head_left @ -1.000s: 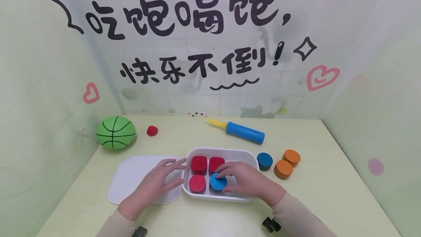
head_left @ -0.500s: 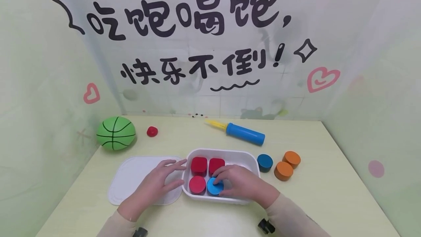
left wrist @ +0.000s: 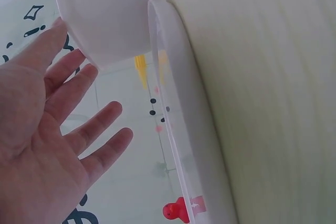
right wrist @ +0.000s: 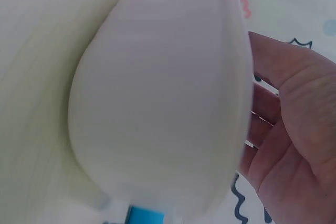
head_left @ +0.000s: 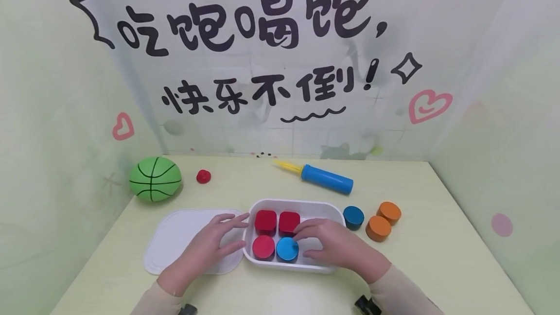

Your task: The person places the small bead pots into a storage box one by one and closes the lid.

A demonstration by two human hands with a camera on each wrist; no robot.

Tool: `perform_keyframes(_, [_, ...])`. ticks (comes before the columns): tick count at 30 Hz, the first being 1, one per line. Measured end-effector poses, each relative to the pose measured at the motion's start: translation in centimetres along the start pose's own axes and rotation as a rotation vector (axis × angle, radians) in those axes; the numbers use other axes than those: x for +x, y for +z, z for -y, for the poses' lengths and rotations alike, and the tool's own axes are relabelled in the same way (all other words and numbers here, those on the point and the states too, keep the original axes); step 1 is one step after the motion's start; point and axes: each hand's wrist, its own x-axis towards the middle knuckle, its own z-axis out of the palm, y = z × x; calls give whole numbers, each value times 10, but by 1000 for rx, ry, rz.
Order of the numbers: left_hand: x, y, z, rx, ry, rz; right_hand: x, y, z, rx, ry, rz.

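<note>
Backdrop [head_left: 280, 61] reads “吃饱喝饱,快乐不倒!”; left hand [head_left: 212, 240] at, right hand [head_left: 331, 243] over white box [head_left: 292, 267], fingers apart.

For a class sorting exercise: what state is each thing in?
White box: uncovered, partly filled.
White lid: off, lying flat.
Light blue block: inside the box.
Red blocks: inside the box.
Dark blue block: outside the box.
Orange blocks: outside the box.
Blue pump: lying on its side.
Green ball: untouched.
Small red toy: upright.
Left hand: fingers extended.
Right hand: relaxed, gripping nothing.
</note>
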Motion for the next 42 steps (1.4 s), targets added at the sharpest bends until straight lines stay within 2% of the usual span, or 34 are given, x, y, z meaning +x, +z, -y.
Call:
perform_keyframes(10, [2,1,1,-6,25,-7,-48,-18,-26,-7,-15,-202])
perform_keyframes(22, [1,0,-1,-9,12,-5,-77,-34,-69,-91,-37,-433])
perform_keyframes(25, [1,0,-2,-4,4,-2,-84,-39,-78,-132,-26,-449])
perform_keyframes(27, [1,0,-2,-4,-1,-2,-89,-42,-83,-148,10,-444])
perform_keyframes(34, [0,1,-1,-15,-5,3,-102,-49,-101,-208,200,-362])
perform_keyframes(39, [-1,1,0,-19,-16,8,-106,-51,-116,-187,214,-328])
perform_keyframes(42, [0,2,1,-24,2,-3,-107,-51,-123,-189,205,-323])
